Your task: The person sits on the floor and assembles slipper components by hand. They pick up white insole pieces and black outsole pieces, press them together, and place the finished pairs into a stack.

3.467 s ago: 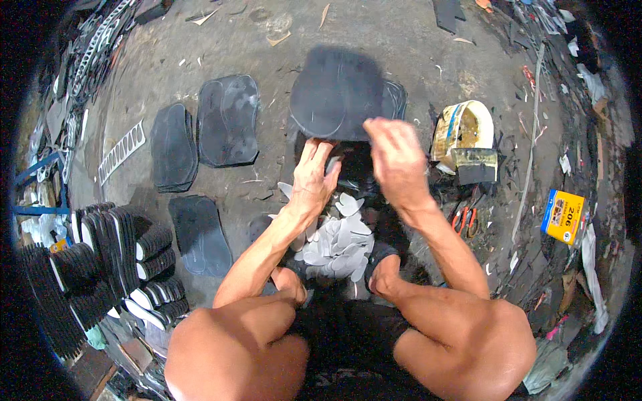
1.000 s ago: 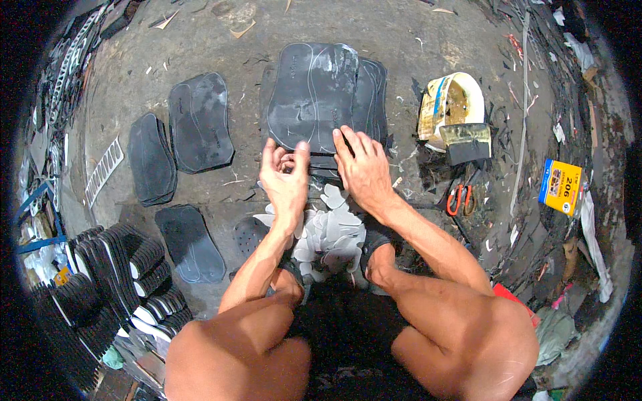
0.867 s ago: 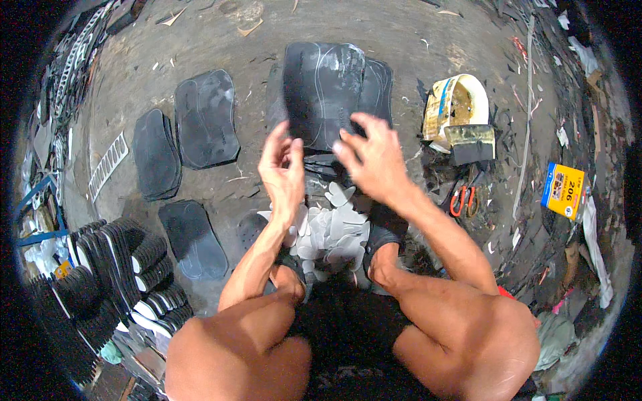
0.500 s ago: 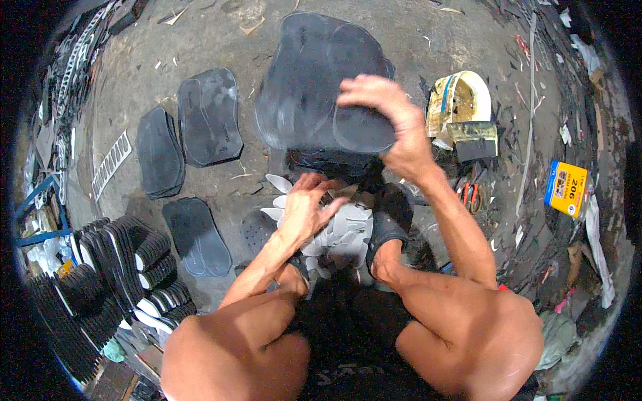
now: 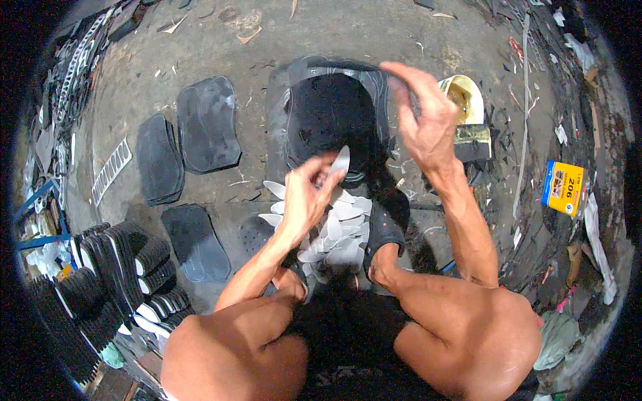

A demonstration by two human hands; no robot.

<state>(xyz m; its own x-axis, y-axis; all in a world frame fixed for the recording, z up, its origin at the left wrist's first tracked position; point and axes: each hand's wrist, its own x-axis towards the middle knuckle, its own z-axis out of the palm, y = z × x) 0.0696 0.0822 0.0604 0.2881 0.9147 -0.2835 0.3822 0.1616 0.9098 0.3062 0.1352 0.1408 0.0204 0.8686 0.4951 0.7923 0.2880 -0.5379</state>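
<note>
My left hand (image 5: 310,194) pinches a white leaf-shaped piece (image 5: 342,160) between thumb and fingertips, its tip pointing away from me. My right hand (image 5: 428,127) grips the far right corner of a thin black sole sheet (image 5: 348,64), which looks tilted up nearly edge-on and is blurred. Below it lies a stack of black sheets (image 5: 328,113) with sole outlines marked on them. Between my feet is a loose pile of white leaf-shaped pieces (image 5: 344,230), just nearer to me than the stack.
Black sole sheets (image 5: 208,123) lie in small stacks on the left floor. Rows of finished-looking black soles (image 5: 120,267) stand at lower left. A cut white tub with yellowish residue (image 5: 468,100) sits beyond my right hand. A yellow and blue box (image 5: 565,188) and scraps lie at right.
My right hand has moved right and turned, and the top black sheet has swung up on its edge. My left hand has lifted a white piece toward the stack.
</note>
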